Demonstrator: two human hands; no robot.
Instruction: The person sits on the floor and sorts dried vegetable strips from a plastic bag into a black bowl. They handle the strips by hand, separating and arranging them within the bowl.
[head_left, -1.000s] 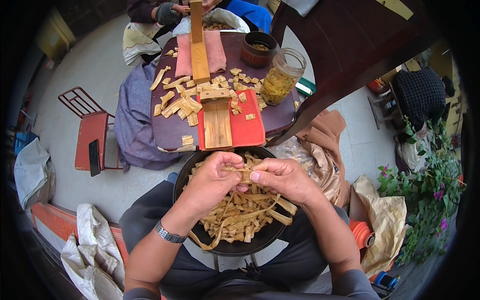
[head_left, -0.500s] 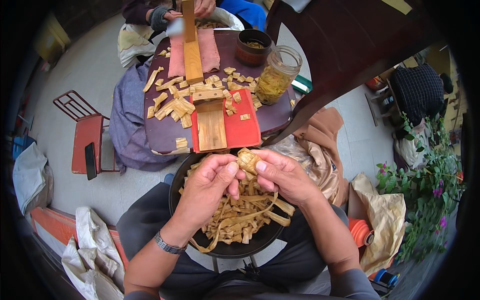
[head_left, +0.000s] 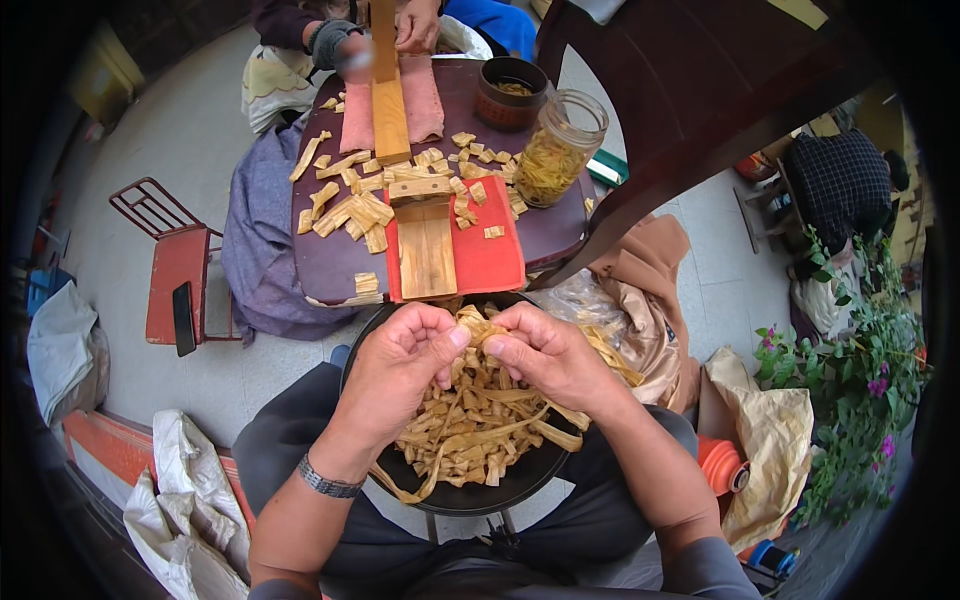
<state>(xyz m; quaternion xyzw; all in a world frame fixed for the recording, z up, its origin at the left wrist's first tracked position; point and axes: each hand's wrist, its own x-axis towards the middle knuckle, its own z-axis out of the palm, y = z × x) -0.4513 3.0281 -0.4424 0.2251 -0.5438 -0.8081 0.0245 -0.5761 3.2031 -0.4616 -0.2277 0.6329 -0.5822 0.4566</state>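
While our left hand (head_left: 402,370) pinches a folded tan strip (head_left: 478,324), our right hand (head_left: 556,358) pinches its other side above the round black pan (head_left: 512,497).

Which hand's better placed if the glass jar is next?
Right hand, probably: it's nearer the glass jar than the left hand. Both seem to pinch the tan strip, so its grip would need freeing first.

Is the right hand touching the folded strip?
Touching. The head view shows the right hand pinching the folded strip, its thumb tip against the strip's edge with no gap between them.
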